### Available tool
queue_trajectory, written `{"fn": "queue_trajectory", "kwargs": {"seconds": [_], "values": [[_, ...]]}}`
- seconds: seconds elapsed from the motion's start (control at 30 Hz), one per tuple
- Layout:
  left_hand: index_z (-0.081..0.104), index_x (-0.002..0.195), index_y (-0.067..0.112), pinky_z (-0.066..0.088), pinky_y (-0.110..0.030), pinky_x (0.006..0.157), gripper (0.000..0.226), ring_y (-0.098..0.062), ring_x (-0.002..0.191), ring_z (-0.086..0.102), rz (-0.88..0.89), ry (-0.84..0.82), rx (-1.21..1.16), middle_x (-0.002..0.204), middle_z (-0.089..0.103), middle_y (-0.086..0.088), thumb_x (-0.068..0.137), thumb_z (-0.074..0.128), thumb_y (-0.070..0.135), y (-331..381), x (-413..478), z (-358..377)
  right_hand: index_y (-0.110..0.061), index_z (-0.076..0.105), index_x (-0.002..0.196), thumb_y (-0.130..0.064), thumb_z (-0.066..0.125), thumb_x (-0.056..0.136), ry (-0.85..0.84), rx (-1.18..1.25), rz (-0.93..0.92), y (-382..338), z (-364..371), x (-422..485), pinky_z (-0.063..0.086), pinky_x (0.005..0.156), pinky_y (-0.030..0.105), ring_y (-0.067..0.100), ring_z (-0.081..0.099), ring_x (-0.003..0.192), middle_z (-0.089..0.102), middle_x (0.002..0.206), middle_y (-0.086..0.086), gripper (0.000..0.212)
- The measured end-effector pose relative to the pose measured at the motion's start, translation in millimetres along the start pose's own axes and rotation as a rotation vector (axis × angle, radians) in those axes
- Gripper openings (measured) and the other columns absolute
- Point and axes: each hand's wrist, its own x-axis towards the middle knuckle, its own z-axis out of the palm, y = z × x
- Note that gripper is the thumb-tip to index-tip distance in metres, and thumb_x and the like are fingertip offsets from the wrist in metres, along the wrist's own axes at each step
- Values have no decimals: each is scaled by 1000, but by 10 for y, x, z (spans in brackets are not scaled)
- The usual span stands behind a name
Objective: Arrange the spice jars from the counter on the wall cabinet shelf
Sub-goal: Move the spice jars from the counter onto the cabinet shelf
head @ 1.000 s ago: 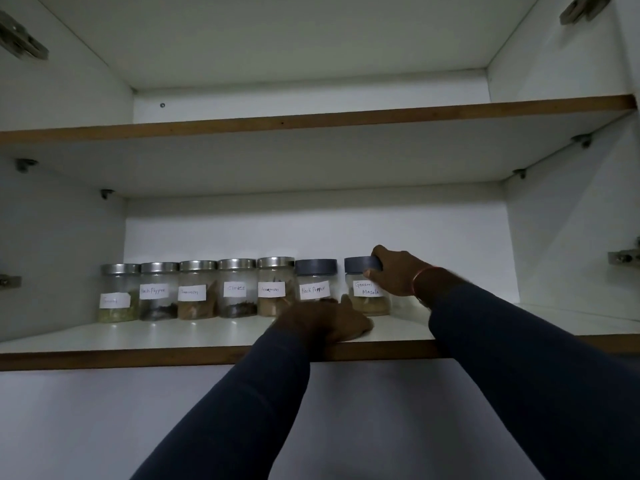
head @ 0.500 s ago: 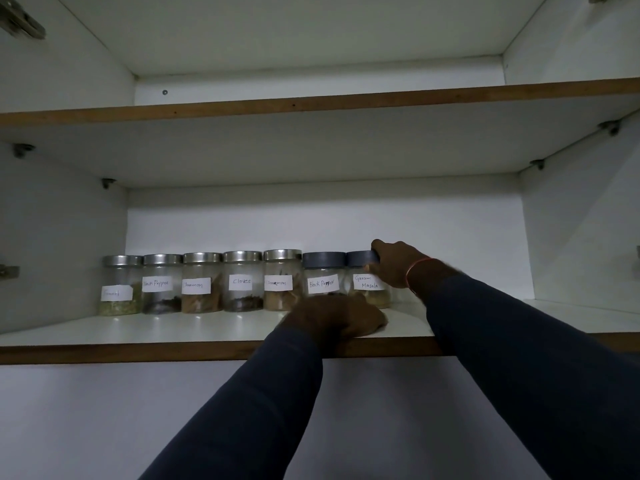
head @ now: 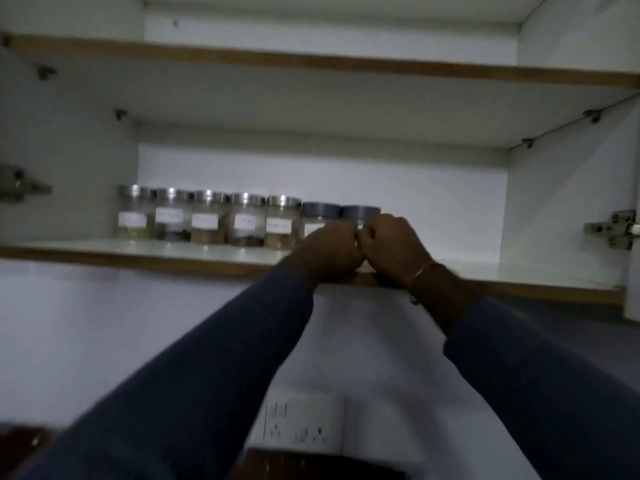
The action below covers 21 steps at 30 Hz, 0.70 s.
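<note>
A row of several labelled spice jars (head: 207, 220) stands at the back left of the lower cabinet shelf (head: 138, 249). Most have silver lids. The two at the right end, the first grey-lidded jar (head: 320, 211) and the second grey-lidded jar (head: 360, 211), are partly hidden by my hands. My left hand (head: 332, 249) and my right hand (head: 393, 247) sit side by side at the shelf's front edge, in front of those two jars. Both have curled fingers and nothing visible in them. The picture is blurred.
An upper shelf (head: 311, 60) runs above. Door hinges stick out on the left wall (head: 20, 187) and on the right wall (head: 609, 228). The right half of the lower shelf holds no jars. A white wall socket (head: 298, 424) sits below the cabinet.
My right hand has let go of the rightmost jar's lid and drawn back to the shelf edge beside my left hand. My view has dropped lower.
</note>
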Motion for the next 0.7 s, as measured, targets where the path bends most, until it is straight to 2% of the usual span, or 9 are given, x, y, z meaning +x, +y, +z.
{"fn": "queue_trajectory", "kwargs": {"seconds": [0.03, 0.13, 0.17, 0.23, 0.33, 0.43, 0.5, 0.6, 0.7], "values": [[61, 112, 9, 44, -35, 91, 32, -27, 111, 59, 40, 21, 51, 116, 64, -9, 88, 54, 28, 13, -190, 25, -4, 66, 81, -24, 41, 91, 12, 62, -18, -89, -71, -240, 40, 74, 37, 38, 62, 89, 69, 92, 21, 33], [60, 106, 8, 40, -42, 99, 36, -31, 119, 52, 275, 310, 180, 110, 63, -9, 77, 50, 27, 54, -790, 177, -11, 61, 80, -14, 51, 89, 37, 327, -78, -313, -314, -984, 40, 65, 23, 21, 59, 77, 66, 82, 6, 13], [61, 108, 7, 37, -42, 104, 38, -31, 123, 49, 331, 364, 120, 112, 63, -10, 76, 52, 24, 69, -1168, 360, -8, 63, 85, -15, 51, 87, 5, 400, -76, -384, -280, -1394, 43, 68, 24, 19, 59, 78, 67, 85, 6, 14], [61, 114, 1, 33, -40, 109, 42, -32, 126, 46, 384, 377, -35, 118, 62, -15, 77, 53, 21, 31, -1879, 801, -6, 66, 95, -27, 44, 84, -138, 526, 10, -506, -96, -2171, 47, 73, 30, 18, 62, 82, 68, 90, 8, 33], [56, 124, 0, 33, -36, 110, 54, -29, 127, 44, 95, 52, -246, 125, 60, -18, 78, 52, 28, -139, -3160, 1773, -2, 65, 113, -31, 48, 81, -580, 549, 313, -645, 519, -3504, 44, 86, 26, 27, 63, 99, 68, 108, 16, 46], [48, 134, 1, 37, -46, 109, 69, -37, 126, 50, -261, -267, -317, 132, 55, -20, 76, 51, 39, -254, -4320, 2504, -8, 56, 128, -23, 63, 88, -938, 527, 498, -790, 920, -4563, 36, 96, 18, 27, 56, 120, 59, 128, 14, 43], [40, 140, 6, 40, -51, 107, 72, -37, 127, 50, -402, -381, -304, 136, 52, -19, 77, 50, 39, -267, -4919, 2799, -11, 38, 144, -26, 66, 88, -1059, 538, 559, -922, 1032, -5032, 30, 102, 16, 23, 46, 131, 44, 144, 9, 64], [25, 149, 10, 31, -41, 114, 76, -25, 139, 35, -523, -473, -276, 150, 35, -11, 85, 50, 43, -189, -5353, 2885, -18, 6, 154, -36, 67, 87, -1117, 470, 612, -1028, 1198, -5328, 31, 112, 33, 27, 32, 140, 18, 155, 10, 92], [14, 151, 11, 19, -30, 118, 80, -20, 142, 25, -592, -535, -326, 155, 24, -6, 87, 54, 35, -154, -5418, 2824, -22, -1, 154, -42, 70, 82, -1116, 386, 664, -1000, 1465, -5312, 30, 114, 46, 36, 18, 145, 0, 160, 16, 103]]}}
